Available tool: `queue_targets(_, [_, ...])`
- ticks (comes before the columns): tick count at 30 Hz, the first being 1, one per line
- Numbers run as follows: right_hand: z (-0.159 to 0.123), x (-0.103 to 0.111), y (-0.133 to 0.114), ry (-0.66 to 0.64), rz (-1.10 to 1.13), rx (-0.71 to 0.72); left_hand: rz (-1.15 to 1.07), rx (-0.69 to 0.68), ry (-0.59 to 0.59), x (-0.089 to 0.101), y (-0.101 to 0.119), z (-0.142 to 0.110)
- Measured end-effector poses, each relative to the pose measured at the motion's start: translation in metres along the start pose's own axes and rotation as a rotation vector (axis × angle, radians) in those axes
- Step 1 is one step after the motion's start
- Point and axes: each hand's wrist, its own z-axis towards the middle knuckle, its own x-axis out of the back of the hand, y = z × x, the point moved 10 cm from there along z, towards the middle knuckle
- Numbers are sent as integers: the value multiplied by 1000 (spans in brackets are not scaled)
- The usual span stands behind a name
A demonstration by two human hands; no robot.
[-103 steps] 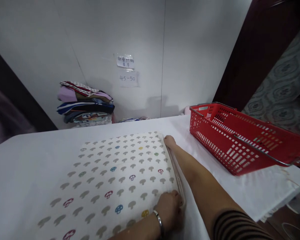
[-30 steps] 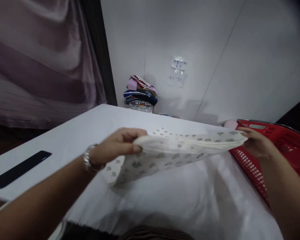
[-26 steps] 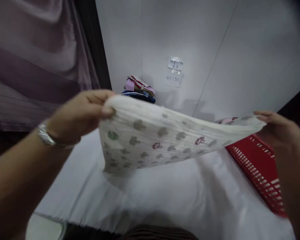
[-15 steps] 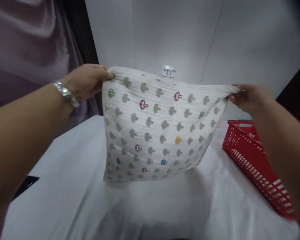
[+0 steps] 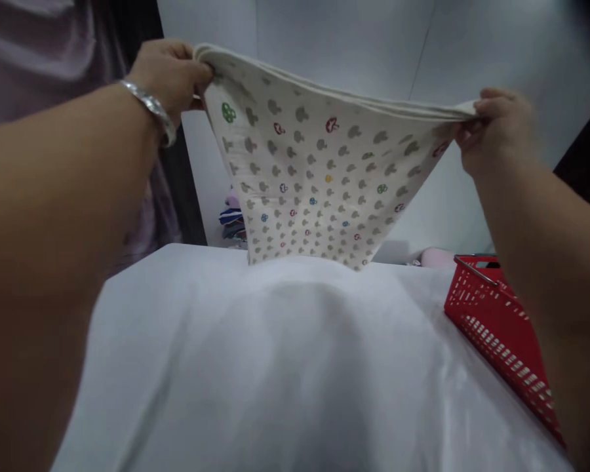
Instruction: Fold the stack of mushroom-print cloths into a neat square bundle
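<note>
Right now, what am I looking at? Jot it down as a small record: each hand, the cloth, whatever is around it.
left hand: grips the cloth by its upper left corner
right hand: grips its upper right corner
cloth state: mushroom print, hanging spread; whether it touches the table, unclear
basket: red, on the table, at right
clothes pile: beyond the table, partly hidden
</note>
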Motion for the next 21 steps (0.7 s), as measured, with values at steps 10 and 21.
queue_targets(10, [-350,107,60,90,-118,-685,278,195,-632,-47,-94,-303])
queue_targets(21, [-539,166,71,165,-28,-1112,209,194,-662,-51,-114,-469])
